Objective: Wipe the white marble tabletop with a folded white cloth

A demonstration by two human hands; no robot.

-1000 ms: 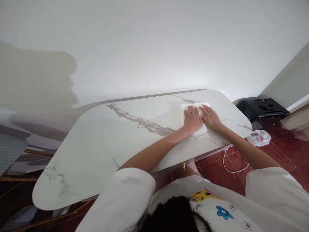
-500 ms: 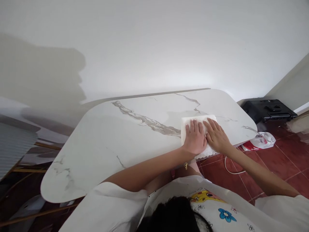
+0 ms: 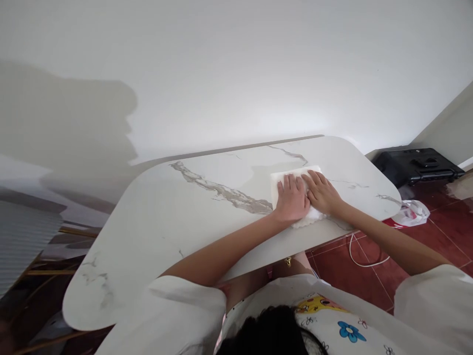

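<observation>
A white cloth [image 3: 309, 217] with a wavy near edge lies spread on a white marble-patterned tabletop [image 3: 136, 231], right of the middle. My left hand [image 3: 293, 199] rests flat on it with the fingers stretched forward, pressing it down. Close beside, my right hand [image 3: 322, 194] also lies flat on the cloth, its fingers pointing forward and left. The two hands nearly touch at the thumbs. Both palms hide much of the cloth.
A white wall [image 3: 221, 74] rises behind the table. To the right stand a black case [image 3: 421, 167] and a white-and-red plastic bag [image 3: 413, 213] on the red tiled floor [image 3: 443, 241]. A white cable [image 3: 364, 265] curves below the table's front edge.
Both hands and the cloth have slid away from the near edge, deeper onto the tabletop and slightly left. The view has shifted slightly.
</observation>
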